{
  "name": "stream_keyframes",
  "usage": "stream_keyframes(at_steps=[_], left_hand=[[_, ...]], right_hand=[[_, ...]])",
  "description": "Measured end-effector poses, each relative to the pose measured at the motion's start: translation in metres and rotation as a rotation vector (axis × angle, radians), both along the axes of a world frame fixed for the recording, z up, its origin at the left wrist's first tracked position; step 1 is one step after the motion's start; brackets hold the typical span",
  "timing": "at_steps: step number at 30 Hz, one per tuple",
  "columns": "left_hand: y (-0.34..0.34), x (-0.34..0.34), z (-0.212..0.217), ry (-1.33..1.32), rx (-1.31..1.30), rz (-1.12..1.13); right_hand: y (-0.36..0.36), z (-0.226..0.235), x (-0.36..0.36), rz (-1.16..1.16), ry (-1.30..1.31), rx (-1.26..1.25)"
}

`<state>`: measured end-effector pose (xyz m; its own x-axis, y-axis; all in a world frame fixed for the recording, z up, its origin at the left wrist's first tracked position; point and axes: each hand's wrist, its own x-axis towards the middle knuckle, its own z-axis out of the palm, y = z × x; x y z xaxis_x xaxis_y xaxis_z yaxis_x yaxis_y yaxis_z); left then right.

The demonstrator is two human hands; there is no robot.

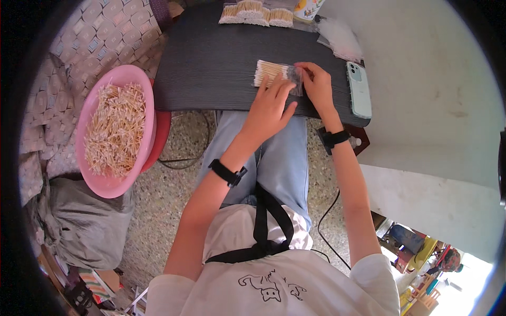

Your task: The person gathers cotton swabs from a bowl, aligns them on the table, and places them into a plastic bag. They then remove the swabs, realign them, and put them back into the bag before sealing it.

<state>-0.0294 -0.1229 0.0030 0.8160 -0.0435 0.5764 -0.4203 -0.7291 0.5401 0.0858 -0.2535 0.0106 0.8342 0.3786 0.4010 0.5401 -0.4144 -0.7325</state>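
A clear plastic bag lies flat near the front edge of the dark table, with a bundle of cotton swabs in its left part. Across the bundle rests my left hand, fingers spread and pressing from above, thumb held apart. My right hand has its thumb and forefinger closed on the bag's right end, at the part without swabs. The left fingers cover some of the swabs.
A pink basin heaped with loose cotton swabs stands left of the table, over a red stool. Several packed swab bundles and a patterned cup are at the back. Clear bags and a phone lie right.
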Motion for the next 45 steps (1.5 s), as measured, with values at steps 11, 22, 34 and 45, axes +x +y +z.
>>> stream_keyframes(at_steps=[11,22,34,45], left_hand=[[0.065,-0.084,0.075,0.223,-0.081,-0.101],[0.239,-0.168,0.142,0.409,0.103,0.399],[0.289,-0.147,0.073,0.74,0.355,0.398],[0.305,-0.126,0.033,0.73,0.445,0.572]], right_hand=[[-0.012,-0.007,-0.014,-0.019,-0.25,-0.171],[-0.015,-0.016,-0.017,-0.254,-0.147,-0.124],[-0.017,-0.013,-0.018,-0.37,-0.147,-0.139],[-0.015,-0.015,-0.017,-0.357,-0.234,-0.193]])
